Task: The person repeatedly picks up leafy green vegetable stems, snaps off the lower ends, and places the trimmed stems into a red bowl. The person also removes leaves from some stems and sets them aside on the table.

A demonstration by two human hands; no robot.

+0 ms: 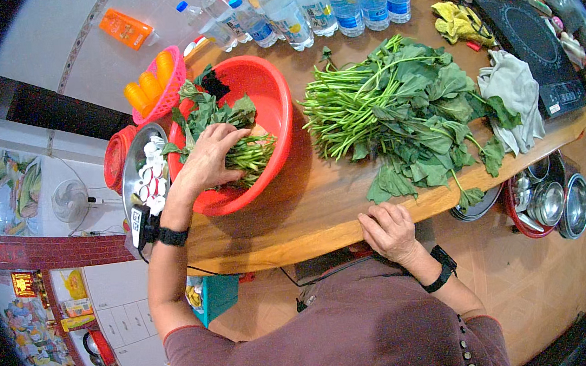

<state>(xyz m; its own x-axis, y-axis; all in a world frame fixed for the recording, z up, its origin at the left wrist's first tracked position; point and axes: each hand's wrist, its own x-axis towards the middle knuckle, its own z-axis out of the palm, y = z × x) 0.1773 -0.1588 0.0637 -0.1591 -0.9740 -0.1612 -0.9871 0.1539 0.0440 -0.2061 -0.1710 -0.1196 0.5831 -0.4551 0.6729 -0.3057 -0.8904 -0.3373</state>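
Note:
My left hand [218, 151] is over a red plastic basin [277, 107], its fingers closed round a bunch of leafy greens [254, 155]. The cut stems point right and the dark leaves [212, 113] lie on the far side of the hand. My right hand [391, 231] rests on the front edge of the wooden table [298, 232], fingers extended and holding nothing. Beyond it lies a large pile of leafy greens [405, 101], with pale green stems to the left and broad leaves to the right. Some leaves hang over the table edge.
Several water bottles with blue caps [312, 12] stand at the back. Left of the basin are a metal tray with white pieces [152, 172] and a pink basket with orange cups [172, 89]. A grey cloth [514, 98] and an induction cooker [530, 40] lie to the right.

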